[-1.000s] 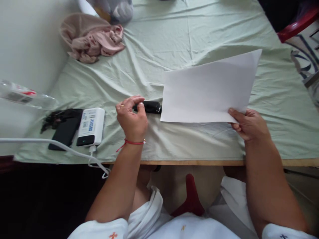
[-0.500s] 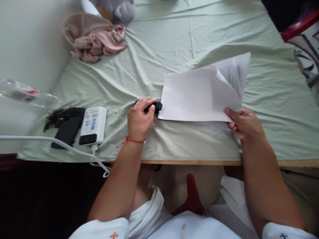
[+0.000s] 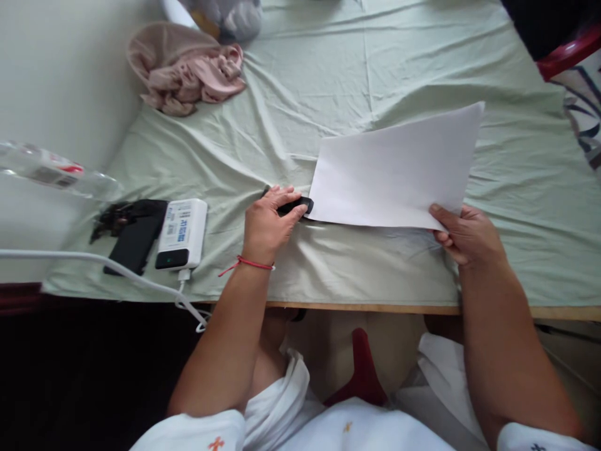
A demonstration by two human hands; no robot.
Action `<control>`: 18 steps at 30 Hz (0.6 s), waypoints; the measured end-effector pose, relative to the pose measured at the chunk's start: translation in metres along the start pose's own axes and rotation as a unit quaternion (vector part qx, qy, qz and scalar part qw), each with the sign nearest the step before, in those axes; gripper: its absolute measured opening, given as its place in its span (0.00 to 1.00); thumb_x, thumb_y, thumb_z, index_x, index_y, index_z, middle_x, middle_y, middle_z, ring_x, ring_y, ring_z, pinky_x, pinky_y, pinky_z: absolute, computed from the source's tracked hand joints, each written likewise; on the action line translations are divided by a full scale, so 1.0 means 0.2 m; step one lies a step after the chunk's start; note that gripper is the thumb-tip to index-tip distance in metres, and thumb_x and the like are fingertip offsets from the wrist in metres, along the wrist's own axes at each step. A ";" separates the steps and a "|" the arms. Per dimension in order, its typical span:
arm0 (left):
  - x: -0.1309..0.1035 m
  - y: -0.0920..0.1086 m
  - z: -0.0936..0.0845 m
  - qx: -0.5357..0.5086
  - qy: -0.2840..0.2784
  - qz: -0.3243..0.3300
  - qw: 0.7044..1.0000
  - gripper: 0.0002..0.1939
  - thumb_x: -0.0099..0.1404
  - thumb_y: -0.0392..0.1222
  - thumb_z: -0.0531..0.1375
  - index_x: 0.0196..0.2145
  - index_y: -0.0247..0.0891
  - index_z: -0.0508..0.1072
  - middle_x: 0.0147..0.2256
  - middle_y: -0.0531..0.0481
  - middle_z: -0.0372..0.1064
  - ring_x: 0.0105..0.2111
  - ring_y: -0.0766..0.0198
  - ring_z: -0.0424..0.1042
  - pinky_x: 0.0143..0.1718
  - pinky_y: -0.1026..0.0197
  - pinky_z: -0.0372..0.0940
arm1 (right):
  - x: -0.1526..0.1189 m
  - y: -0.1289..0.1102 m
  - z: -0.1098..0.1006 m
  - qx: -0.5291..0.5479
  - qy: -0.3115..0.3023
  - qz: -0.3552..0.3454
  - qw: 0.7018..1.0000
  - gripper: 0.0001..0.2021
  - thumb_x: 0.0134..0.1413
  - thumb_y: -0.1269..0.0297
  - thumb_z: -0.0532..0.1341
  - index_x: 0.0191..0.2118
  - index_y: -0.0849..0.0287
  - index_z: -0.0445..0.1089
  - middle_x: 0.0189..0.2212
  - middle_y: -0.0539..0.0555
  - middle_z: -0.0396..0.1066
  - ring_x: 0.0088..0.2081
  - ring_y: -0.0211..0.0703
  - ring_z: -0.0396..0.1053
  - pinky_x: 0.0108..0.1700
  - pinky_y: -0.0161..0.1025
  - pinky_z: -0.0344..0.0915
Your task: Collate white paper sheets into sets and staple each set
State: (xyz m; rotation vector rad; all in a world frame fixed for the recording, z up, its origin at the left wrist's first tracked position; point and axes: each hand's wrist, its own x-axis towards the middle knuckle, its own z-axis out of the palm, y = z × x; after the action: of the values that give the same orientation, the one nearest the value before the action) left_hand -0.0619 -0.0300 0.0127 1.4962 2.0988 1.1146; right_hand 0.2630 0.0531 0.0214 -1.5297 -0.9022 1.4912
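Note:
My left hand (image 3: 267, 227) is closed over a small black stapler (image 3: 306, 205) lying on the green cloth, with most of its body hidden under the fingers. The stapler's front end meets the near left corner of some white paper sheets (image 3: 394, 169); whether the corner sits inside its jaws cannot be made out. My right hand (image 3: 472, 235) pinches the sheets at their near right corner, thumb on top and fingers beneath. Their far right corner is raised off the cloth.
A white power bank (image 3: 183, 233) with a plugged-in cable and a black phone (image 3: 134, 244) lie to the left. Behind them is a clear plastic bottle (image 3: 56, 170). Crumpled pink fabric (image 3: 192, 72) sits at the back left. A wooden table edge (image 3: 357, 307) runs along the front.
The raised upper sheet has come down, so the printed page beneath no longer shows. The paper's left corner now sits closer against the stapler. My left thumb has shifted toward its front end.

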 end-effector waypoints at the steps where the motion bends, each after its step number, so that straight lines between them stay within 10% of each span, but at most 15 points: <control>1: 0.00 0.00 0.00 0.009 -0.006 -0.001 1.000 0.12 0.61 0.38 0.70 0.43 0.42 0.86 0.53 0.47 0.80 0.63 0.51 0.72 0.71 0.47 0.60 | 0.00 0.00 0.00 0.001 0.000 0.000 1.000 0.15 0.45 0.68 0.77 0.29 0.61 0.69 0.17 0.46 0.65 0.12 0.27 0.56 0.10 0.22 0.49; 11: -0.02 0.00 0.02 0.030 -0.015 0.007 0.999 0.10 0.58 0.37 0.71 0.39 0.45 0.86 0.50 0.49 0.82 0.62 0.45 0.72 0.69 0.42 0.63 | 0.04 0.05 -0.02 -0.022 -0.012 -0.060 0.998 0.18 0.40 0.60 0.79 0.25 0.60 0.71 0.17 0.46 0.64 0.13 0.28 0.55 0.10 0.26 0.49; 18: 0.00 0.01 0.04 0.029 0.036 -0.001 0.999 0.09 0.59 0.37 0.70 0.38 0.46 0.85 0.49 0.49 0.82 0.61 0.46 0.73 0.69 0.41 0.61 | 0.07 0.09 -0.02 0.018 0.019 -0.097 0.995 0.13 0.40 0.65 0.77 0.33 0.62 0.78 0.28 0.50 0.76 0.26 0.32 0.68 0.25 0.28 0.68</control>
State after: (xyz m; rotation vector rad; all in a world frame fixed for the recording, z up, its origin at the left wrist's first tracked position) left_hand -0.0549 -0.0267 0.0096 1.5015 2.1982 1.1305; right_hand 0.2677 0.0576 0.0001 -1.3973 -0.9666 1.3287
